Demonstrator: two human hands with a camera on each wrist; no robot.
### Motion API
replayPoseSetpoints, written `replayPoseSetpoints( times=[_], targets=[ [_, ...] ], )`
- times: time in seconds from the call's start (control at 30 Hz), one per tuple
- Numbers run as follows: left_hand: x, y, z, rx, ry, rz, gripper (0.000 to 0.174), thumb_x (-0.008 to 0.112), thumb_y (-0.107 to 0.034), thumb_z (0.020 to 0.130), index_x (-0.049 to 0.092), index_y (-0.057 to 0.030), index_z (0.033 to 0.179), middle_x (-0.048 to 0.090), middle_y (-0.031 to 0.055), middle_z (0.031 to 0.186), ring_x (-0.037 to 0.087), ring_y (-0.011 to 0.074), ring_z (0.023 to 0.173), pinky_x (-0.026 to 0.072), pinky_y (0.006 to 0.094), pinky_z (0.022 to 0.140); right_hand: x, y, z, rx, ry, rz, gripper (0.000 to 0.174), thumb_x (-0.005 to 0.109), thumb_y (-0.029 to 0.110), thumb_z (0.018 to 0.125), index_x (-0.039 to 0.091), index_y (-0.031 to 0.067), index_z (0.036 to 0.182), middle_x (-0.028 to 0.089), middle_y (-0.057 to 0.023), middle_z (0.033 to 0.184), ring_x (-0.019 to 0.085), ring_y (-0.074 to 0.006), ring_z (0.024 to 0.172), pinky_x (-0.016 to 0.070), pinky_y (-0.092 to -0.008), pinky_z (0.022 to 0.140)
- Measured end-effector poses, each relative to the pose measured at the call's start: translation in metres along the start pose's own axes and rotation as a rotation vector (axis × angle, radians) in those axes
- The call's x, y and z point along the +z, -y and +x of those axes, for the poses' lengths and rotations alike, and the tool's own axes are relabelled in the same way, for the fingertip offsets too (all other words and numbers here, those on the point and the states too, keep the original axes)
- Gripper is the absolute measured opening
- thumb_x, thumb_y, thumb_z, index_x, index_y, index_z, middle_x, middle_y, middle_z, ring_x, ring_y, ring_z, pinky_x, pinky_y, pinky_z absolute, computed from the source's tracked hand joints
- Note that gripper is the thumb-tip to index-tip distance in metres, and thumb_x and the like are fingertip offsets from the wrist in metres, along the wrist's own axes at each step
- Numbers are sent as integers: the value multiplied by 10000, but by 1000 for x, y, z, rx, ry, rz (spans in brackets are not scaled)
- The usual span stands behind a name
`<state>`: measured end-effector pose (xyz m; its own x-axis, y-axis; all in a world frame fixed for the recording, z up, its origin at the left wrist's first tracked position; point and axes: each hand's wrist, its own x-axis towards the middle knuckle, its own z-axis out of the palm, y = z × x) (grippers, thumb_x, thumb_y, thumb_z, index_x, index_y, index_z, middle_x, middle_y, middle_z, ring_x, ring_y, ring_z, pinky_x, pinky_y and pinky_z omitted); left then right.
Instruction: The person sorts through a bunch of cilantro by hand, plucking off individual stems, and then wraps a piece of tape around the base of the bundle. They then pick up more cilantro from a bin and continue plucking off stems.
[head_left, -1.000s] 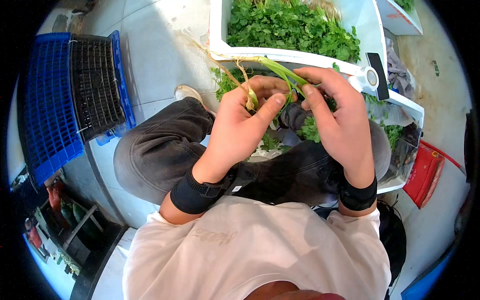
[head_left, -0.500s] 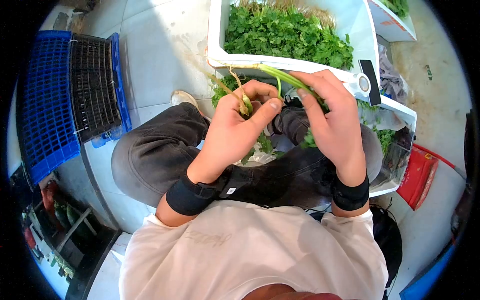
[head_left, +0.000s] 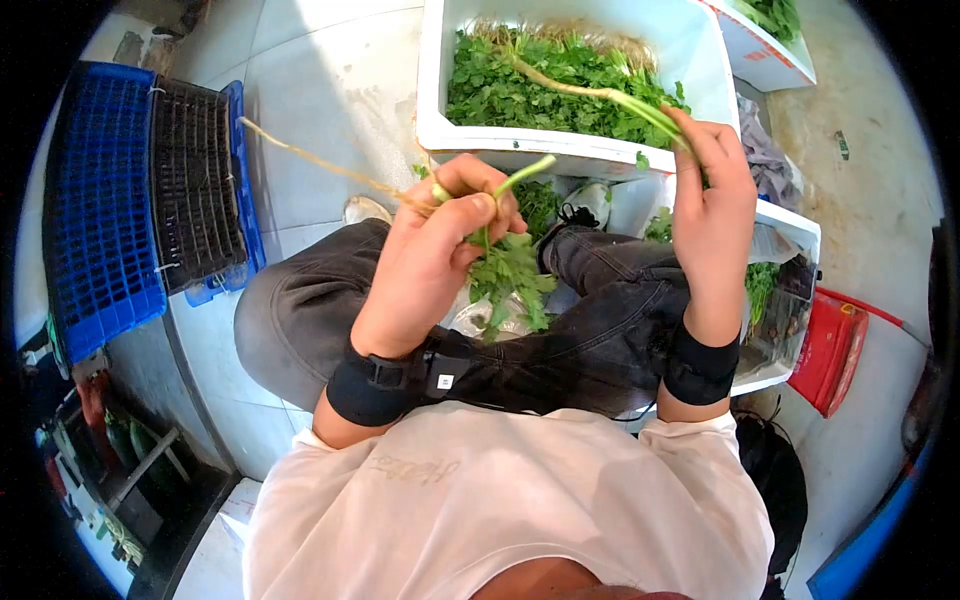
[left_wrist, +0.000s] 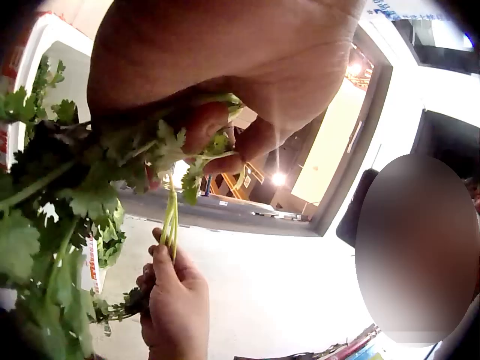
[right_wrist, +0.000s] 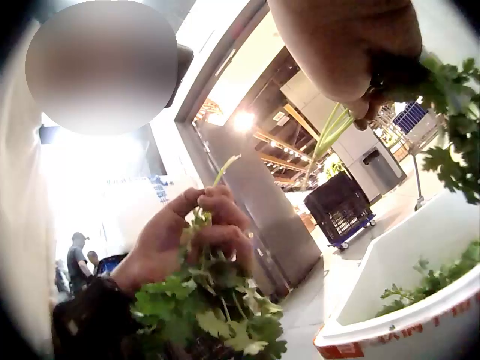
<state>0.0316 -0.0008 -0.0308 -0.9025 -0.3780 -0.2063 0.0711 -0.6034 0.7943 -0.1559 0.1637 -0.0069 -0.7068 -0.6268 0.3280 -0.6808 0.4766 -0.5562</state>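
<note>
My left hand (head_left: 415, 265) pinches a coriander sprig between thumb and fingers. Its leaves (head_left: 512, 280) hang below the hand, and a cut-looking stem end pokes up past the fingers. A long, thin pale root strand (head_left: 320, 162) sticks out to the left from the same hand. Farther right and higher, my right hand (head_left: 715, 190) grips a coriander plant by its green stems (head_left: 648, 112), its pale root pointing left over the box. Leaves (right_wrist: 450, 105) of that plant trail beside the right hand in the right wrist view. The two hands are well apart.
A white foam box (head_left: 580, 143) full of coriander (head_left: 560, 90) stands in front. Another foam box (head_left: 785, 370) is by the right knee, near a red dustpan (head_left: 830, 350). A blue crate (head_left: 110, 210) stands at left. Loose greens and clear plastic lie between the legs.
The hands have parted: the right moved up and right with the rooted stems, the left shifted left and down slightly. The leafy sprig now hangs from the left hand. The head view shifted slightly.
</note>
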Motion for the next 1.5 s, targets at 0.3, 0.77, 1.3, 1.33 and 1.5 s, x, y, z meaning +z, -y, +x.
replayPoseSetpoints(
  times=[0.3,0.77,1.3,1.33,1.5],
  targets=[
    [-8,13,4,234,-166,948,291,659,-61,951,655,-46,1241,669,-27,950,452,12,699,392,204,611,5,16,-7,146,240,373,307,576,119,1039,633,-30,1300,587,-19,1005,516,-101,906,403,-233,817],
    [2,1,2,-103,-160,437,358,431,-154,1074,576,19,1353,371,-70,754,342,51,664,412,257,750,23,26,-18,80,255,541,215,644,62,963,686,-9,1161,623,-89,956,596,-183,858,472,-293,769],
    [-1,21,5,307,-33,248,327,413,-236,1112,595,-18,1272,594,44,1098,523,114,983,431,294,944,32,38,-28,-66,573,598,168,692,45,883,672,-10,1041,634,-155,925,648,-319,794,520,-374,705],
    [-3,20,5,307,2,223,292,419,-243,1114,597,-22,1182,607,83,1153,550,149,1090,430,336,1008,34,37,-28,-107,555,568,171,695,65,889,674,-9,1042,632,-157,924,644,-334,802,520,-380,714],
    [8,18,3,227,-45,65,272,392,-260,1123,546,-36,1106,616,95,1073,571,164,1026,452,345,982,21,17,3,-303,534,206,207,683,124,920,684,13,1094,658,-138,942,659,-295,855,517,-367,750]
  ],
)
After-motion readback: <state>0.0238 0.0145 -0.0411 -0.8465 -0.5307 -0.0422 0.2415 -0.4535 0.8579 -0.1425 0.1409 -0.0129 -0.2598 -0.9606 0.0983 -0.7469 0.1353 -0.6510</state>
